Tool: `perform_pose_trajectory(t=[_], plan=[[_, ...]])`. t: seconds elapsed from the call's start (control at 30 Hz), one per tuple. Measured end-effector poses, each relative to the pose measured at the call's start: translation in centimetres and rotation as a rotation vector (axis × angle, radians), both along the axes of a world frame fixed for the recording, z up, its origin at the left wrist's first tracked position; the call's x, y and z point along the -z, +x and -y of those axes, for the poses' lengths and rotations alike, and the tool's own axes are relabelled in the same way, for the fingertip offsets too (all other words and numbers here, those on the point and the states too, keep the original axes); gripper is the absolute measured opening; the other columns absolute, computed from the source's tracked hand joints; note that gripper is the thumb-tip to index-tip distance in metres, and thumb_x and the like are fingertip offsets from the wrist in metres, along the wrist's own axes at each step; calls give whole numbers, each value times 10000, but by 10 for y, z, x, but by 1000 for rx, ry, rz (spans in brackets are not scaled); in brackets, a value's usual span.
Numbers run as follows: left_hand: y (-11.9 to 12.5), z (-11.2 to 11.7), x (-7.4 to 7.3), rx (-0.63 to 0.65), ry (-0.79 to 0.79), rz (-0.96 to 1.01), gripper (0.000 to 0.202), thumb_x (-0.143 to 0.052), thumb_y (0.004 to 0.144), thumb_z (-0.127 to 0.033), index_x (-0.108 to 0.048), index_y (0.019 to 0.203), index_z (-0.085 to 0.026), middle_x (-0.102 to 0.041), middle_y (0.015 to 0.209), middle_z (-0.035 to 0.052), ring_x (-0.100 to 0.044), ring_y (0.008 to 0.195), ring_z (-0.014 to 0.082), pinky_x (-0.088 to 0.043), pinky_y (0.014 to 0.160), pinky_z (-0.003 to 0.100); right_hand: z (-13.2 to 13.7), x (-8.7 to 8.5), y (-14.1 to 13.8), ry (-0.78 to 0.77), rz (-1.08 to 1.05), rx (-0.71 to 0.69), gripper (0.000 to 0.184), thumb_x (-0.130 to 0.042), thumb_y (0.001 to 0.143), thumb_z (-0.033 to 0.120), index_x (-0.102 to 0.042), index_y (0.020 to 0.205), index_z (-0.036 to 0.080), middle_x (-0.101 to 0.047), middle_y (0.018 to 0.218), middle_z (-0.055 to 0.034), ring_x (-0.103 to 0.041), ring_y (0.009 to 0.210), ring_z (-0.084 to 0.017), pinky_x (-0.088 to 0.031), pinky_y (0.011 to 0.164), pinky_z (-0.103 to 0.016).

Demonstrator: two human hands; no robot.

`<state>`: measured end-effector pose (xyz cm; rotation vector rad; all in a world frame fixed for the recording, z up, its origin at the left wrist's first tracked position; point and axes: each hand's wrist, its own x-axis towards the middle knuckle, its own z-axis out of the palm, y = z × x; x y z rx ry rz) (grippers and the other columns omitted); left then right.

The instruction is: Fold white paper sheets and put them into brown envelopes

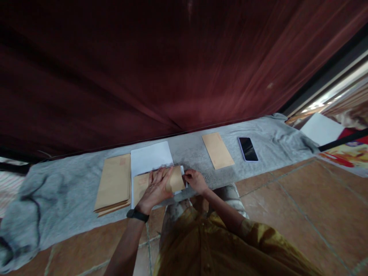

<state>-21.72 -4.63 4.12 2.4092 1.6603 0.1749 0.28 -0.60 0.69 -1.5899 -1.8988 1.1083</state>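
Observation:
A brown paper envelope [141, 184] lies crosswise on white paper sheets [152, 155], its right part bowed upward. My left hand [157, 186], wearing a dark wristband, rests on this envelope with its fingers spread. At the envelope's right end, white paper [182, 169] sticks out past the brown edge. My right hand [196, 181] is closed there, thumb and fingertips pinched at the paper's edge. How much of the paper is inside the envelope is hidden.
Left of the sheets sits a stack of brown envelopes [113, 182]. A single envelope [217, 150] and a phone [248, 149] lie to the right. Everything rests on a narrow bench draped with grey cloth [66, 191]. A dark red curtain [161, 76] hangs behind; tiled floor [276, 203] lies in front.

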Motion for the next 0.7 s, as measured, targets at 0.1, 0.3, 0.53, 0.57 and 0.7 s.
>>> perform_pose_trajectory(t=[0.1,0.3,0.53,0.57,0.7], plan=[[2,0,0,12,10,1,1132,-787,669,-338,-146,1597,-234,-341,1585,196,-287,1488,373,-144,1208,610,0,-2,-3,-22,78,3,172,-567,842,141,-711,770,201,-725,823,-25,-633,743,-148,-380,647,-218],[2,-1,2,27,23,4,1098,-766,690,-364,-158,1594,-221,-350,1583,202,-302,1482,383,-149,1204,610,2,-9,-4,-62,178,3,180,-563,872,178,-734,914,215,-750,954,-53,-673,853,-179,-406,675,-224],[2,-2,3,19,9,2,1112,-781,682,-370,-159,1593,-230,-350,1582,201,-288,1491,368,-165,1202,605,2,-15,-7,-101,272,-2,206,-538,941,298,-709,1033,229,-740,1063,-58,-687,961,-201,-456,754,-241],[2,-2,4,18,8,1,1118,-786,678,-372,-158,1593,-230,-349,1581,203,-289,1490,368,-167,1201,604,3,-15,-8,-105,276,4,209,-534,947,312,-702,1042,230,-737,1065,-59,-687,968,-203,-459,761,-245],[1,-2,6,22,20,12,1115,-790,683,-384,-163,1591,-234,-341,1589,200,-299,1484,377,-167,1201,601,7,-14,-12,-84,276,71,224,-523,966,355,-644,1090,213,-716,1071,-70,-683,969,-208,-466,773,-261]])
